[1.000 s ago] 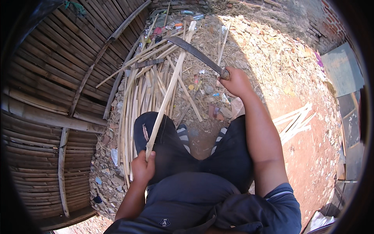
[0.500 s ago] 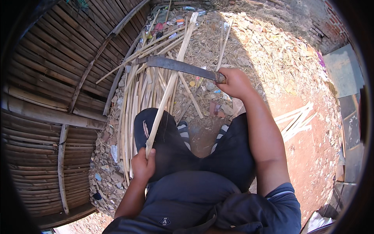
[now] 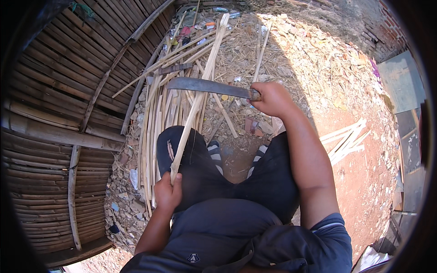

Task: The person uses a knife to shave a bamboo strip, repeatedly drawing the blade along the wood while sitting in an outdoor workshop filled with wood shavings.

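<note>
My left hand (image 3: 168,190) is closed round the near end of a long pale bamboo strip (image 3: 193,111). The strip slants up and away over my left knee, its far end over the littered ground. In my right hand (image 3: 272,98) is the handle of a machete (image 3: 207,86). Its broad dark blade points left and lies across the strip, roughly at mid-length. Whether the edge touches the strip I cannot tell. Below and left of the blade, a bundle of split bamboo strips (image 3: 157,118) lies beside my left leg.
A slatted bamboo wall (image 3: 63,86) runs along the left. More strips (image 3: 182,57) lie crosswise ahead, beside a dark short block (image 3: 175,68). Several pale split pieces (image 3: 346,141) lie on the sunlit dirt at right. A brick wall (image 3: 391,27) and grey panels (image 3: 401,82) edge the far right.
My right hand has drawn the machete slightly nearer to me along the strip, and its blade tip now sits lower. My left hand and the strip have stayed put.
</note>
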{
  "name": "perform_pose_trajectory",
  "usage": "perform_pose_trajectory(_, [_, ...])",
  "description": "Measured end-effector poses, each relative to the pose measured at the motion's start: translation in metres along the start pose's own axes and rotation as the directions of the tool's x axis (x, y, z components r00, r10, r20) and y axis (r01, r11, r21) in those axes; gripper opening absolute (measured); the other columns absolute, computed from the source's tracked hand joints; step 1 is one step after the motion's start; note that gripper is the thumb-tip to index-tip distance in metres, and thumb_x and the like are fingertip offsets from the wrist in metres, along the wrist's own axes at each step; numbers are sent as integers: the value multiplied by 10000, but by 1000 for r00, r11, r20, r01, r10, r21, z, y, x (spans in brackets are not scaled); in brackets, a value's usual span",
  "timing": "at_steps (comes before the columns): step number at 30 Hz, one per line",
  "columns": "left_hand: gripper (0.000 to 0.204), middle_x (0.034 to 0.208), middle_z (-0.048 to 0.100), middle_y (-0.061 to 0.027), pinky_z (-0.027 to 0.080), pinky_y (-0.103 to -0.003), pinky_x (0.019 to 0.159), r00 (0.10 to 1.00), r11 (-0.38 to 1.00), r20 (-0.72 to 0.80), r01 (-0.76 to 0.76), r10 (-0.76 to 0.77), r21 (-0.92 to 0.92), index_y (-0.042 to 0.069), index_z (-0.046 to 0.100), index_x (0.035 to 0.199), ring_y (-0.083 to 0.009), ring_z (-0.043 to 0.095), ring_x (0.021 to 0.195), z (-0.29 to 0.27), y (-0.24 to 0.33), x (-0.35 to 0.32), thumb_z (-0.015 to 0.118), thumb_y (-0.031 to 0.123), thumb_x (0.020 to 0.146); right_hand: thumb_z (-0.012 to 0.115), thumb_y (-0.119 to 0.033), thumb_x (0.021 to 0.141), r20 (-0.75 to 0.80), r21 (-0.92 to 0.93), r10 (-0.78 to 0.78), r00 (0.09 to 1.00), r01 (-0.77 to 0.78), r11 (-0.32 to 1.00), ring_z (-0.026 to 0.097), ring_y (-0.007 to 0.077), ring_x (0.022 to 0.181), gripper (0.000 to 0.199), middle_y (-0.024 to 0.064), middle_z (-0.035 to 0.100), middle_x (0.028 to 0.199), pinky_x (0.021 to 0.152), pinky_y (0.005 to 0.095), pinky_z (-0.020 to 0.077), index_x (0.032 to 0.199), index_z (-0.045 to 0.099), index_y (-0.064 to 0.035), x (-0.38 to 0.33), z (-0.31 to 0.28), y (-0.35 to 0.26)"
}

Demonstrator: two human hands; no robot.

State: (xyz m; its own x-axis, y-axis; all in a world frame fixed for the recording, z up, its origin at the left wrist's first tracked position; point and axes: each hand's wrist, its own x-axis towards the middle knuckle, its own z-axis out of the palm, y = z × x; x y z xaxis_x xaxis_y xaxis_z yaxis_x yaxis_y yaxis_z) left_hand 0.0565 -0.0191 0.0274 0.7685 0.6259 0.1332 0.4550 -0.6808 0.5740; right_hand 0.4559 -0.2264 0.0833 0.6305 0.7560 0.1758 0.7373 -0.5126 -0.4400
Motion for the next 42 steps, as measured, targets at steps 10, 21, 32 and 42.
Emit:
perform_pose_trajectory(10, [500,612,557,-245,432,-525,542,1000,1000,14,17,-16,-18,20,523,791,-478,605,579,-2,4,0,638,427,1057,768,-205,772,39,-29,-191,981,192,981,694,421,863,223,161,711,853,748,534,549,943,673,-97,1,13,-4])
perform_pose_trajectory(21, [493,618,569,-239,437,-518,545,999,1000,26,21,-20,-18,20,539,802,-463,611,575,-3,1,0,629,428,1064,738,-187,768,55,-69,-212,976,215,974,704,419,847,219,154,715,852,738,544,556,955,669,-98,2,11,-10])
perform_pose_trajectory(32, [513,587,520,-181,419,-466,539,999,999,21,45,-45,-15,20,527,798,-365,552,533,-2,3,0,590,436,1090,779,-211,766,89,-32,-250,964,253,967,718,381,828,215,110,710,815,718,528,556,927,677,-111,1,19,-19])
perform_pose_trajectory(42, [509,565,466,-118,394,-403,521,1000,997,1,21,-21,-75,23,501,782,-211,463,520,-2,9,2,608,410,1095,778,-213,775,82,-41,-242,967,246,969,720,380,836,201,111,712,821,733,519,557,922,680,-117,0,18,-18])
